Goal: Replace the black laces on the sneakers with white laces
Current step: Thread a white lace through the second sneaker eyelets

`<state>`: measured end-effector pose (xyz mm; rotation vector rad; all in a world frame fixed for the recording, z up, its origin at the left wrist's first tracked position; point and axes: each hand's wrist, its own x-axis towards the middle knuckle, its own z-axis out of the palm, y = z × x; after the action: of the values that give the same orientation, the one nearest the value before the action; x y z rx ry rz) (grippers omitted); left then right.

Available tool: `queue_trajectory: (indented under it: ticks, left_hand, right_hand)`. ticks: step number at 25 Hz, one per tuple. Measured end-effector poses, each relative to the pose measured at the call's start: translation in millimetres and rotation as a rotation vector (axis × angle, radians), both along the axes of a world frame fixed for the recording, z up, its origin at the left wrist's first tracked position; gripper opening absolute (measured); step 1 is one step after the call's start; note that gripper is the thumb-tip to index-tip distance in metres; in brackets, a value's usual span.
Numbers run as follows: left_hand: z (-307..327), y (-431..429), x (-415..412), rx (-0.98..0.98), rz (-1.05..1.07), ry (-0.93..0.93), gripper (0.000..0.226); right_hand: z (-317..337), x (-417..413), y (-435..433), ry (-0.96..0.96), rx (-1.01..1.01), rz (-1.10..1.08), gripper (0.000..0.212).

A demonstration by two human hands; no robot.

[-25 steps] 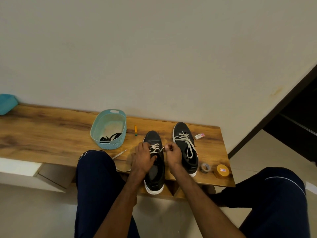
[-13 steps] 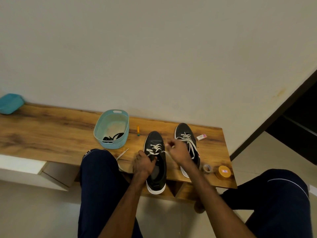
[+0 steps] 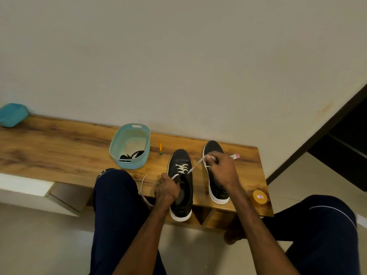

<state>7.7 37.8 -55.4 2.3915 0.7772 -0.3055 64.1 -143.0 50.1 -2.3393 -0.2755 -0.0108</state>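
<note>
Two black sneakers with white soles stand on the wooden bench point(image 3: 59, 151). The left sneaker point(image 3: 181, 195) has a white lace point(image 3: 181, 168) threaded through its front eyelets. My left hand point(image 3: 166, 190) grips the sneaker's near left edge together with one lace end, whose tail point(image 3: 143, 187) trails off to the left. My right hand point(image 3: 222, 170) pinches the other lace end and holds it taut, up and to the right. That hand covers most of the right sneaker point(image 3: 215, 187). Black laces point(image 3: 132, 155) lie in a light blue basket point(image 3: 119, 143).
A small orange-green stick point(image 3: 160, 149) lies between basket and shoes. A pink-white packet point(image 3: 235, 156) sits by the right shoe's toe, an orange round tin point(image 3: 260, 197) at the bench's right end, a teal object point(image 3: 13, 114) at far left. My knees flank the bench front.
My right hand has drawn the white lace end up and to the right, over the right sneaker. My left hand has slid back along the left sneaker's side.
</note>
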Motion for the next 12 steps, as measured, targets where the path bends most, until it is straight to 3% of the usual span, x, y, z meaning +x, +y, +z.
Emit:
queue_trajectory:
  ticks: [4, 6, 9, 12]
  left_hand:
    - [12.8, 3.6, 0.0, 0.187, -0.092, -0.176, 0.055]
    - [18.8, 4.3, 0.6, 0.201, -0.122, -0.203, 0.043]
    - [20.8, 4.9, 1.2, 0.052, -0.042, -0.218, 0.025]
    - [16.7, 10.3, 1.6, -0.109, 0.068, -0.249, 0.017]
  right_hand:
    - [-21.8, -5.9, -5.5, 0.451, -0.376, 0.074, 0.054]
    - [-24.7, -9.4, -4.8, 0.436, -0.501, 0.036, 0.061]
    - [-14.7, -11.0, 0.7, 0.314, -0.628, -0.011, 0.061]
    - [-5.9, -0.9, 5.3, 0.289, -0.527, 0.056, 0.054]
